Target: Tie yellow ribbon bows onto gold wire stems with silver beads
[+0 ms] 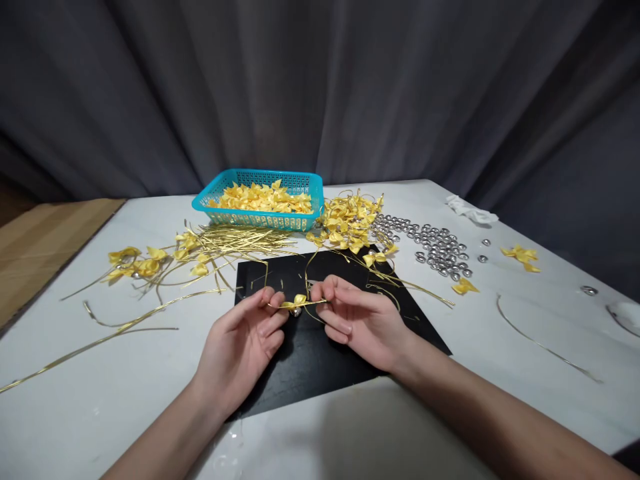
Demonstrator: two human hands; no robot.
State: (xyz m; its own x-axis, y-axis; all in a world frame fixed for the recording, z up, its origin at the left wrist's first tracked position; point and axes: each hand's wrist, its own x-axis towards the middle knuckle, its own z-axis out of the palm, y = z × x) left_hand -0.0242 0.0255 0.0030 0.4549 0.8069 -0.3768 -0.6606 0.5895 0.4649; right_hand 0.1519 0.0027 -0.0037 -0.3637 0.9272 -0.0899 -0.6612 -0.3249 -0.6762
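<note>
Between my two hands a yellow ribbon bow point(300, 300) hangs on a thin gold twist tie, with a small silver bell or bead point(297, 311) under it. My left hand point(245, 337) pinches one end of the gold tie between thumb and fingers. At the other end, my right hand point(357, 320) is closed on the same tie, its lower fingers curled. Both hands are just above a black mat point(280, 387). Past the hands, a finished-looking bow with a silver piece point(377, 256) lies at the mat's far edge.
A turquoise basket point(257, 218) full of yellow bows stands at the back. A bundle of gold ties point(240, 239) lies before it, beside a heap of tied bows point(350, 217). Silver beads point(443, 248) are scattered right; cardboard point(55, 243) lies far left.
</note>
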